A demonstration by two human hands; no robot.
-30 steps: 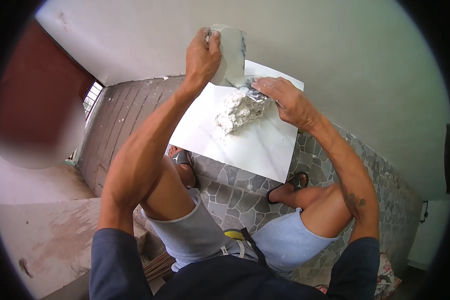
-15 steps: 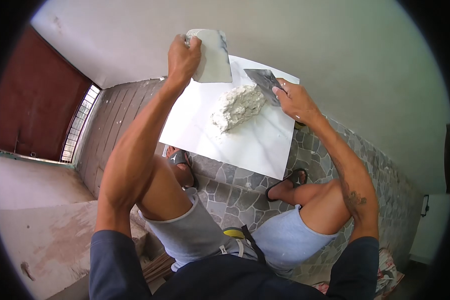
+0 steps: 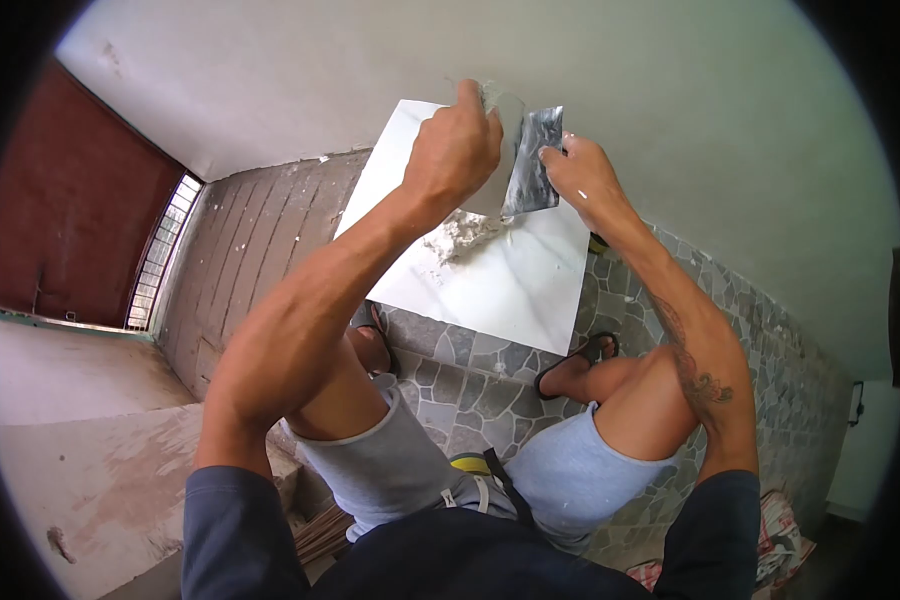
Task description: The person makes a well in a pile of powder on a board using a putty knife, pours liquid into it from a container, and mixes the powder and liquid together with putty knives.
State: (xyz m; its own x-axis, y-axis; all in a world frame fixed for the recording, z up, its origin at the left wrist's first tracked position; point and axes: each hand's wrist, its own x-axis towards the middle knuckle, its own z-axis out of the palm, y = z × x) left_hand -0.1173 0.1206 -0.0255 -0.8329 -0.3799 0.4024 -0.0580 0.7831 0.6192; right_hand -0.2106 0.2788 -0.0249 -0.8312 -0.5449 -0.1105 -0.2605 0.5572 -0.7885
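My left hand (image 3: 455, 150) is closed on a flat rectangular putty blade (image 3: 502, 150), with pale putty along its upper edge. My right hand (image 3: 588, 180) grips a dark, smeared metal scraper blade (image 3: 537, 160) by its right side. The two blades meet or overlap edge to edge above the white board (image 3: 515, 305); whether they touch is hard to tell. A lumpy heap of off-white putty (image 3: 458, 238) lies on the board below the blades, partly hidden by my left hand and its blade.
A plain wall (image 3: 690, 120) rises just beyond the board. Stone-patterned floor (image 3: 460, 400) lies under my sandalled feet. A dark red door (image 3: 70, 200) is at the left, brown planking (image 3: 250, 240) beside it, and a printed sack (image 3: 778, 540) at lower right.
My left hand has moved right and slightly down, bringing its blade against or close to the other. My right hand has turned its blade more upright.
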